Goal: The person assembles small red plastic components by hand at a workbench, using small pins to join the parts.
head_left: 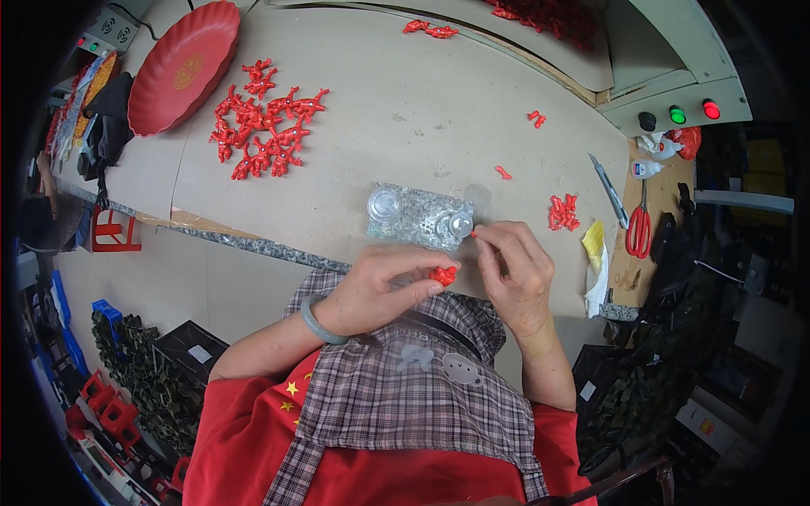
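My left hand [384, 282] pinches a small red plastic piece [442, 275] between thumb and fingers, just above my checked apron. Beside it, my right hand [515, 270] has its fingers curled, with a tiny red bit [474, 235] at the fingertips. Both hands hover at the near edge of the table [405, 110]. Just beyond them lies a speckled grey slab [415, 218] carrying two clear round cups [385, 205].
A pile of red branch-shaped pieces [266, 126] lies at the left, next to a red oval tray [181, 67]. A smaller red cluster [563, 212], a yellow cloth [595, 240], red-handled scissors [639, 229] and a utility knife [609, 189] are at the right.
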{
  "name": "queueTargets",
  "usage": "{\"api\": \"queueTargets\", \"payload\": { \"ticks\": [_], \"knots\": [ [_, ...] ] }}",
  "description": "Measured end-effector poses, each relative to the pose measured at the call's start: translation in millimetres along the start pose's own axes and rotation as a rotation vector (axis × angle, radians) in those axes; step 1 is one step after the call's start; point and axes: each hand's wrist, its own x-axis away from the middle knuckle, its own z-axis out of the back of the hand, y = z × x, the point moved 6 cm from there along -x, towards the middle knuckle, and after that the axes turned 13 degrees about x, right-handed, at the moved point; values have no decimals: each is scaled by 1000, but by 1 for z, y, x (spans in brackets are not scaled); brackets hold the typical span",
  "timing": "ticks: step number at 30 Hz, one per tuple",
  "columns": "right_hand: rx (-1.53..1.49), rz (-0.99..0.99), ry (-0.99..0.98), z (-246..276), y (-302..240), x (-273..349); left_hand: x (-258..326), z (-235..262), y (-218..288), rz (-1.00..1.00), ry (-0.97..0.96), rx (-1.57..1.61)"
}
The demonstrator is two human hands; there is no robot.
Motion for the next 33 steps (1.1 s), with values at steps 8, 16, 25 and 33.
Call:
{"api": "queueTargets", "payload": {
  "ticks": [8,16,25,33],
  "knots": [
    [-442,-391,-113,-10,23,12,2,0,-8,62,39,139],
    [-815,-513,-251,-12,25,21,2,-2,-11,180,71,445],
    [-1029,-500,-225,-7,11,24,1,-1,-15,251,55,616],
    [-721,-283,-169,0,-2,22,-1,-3,-12,213,53,596]
  ]
}}
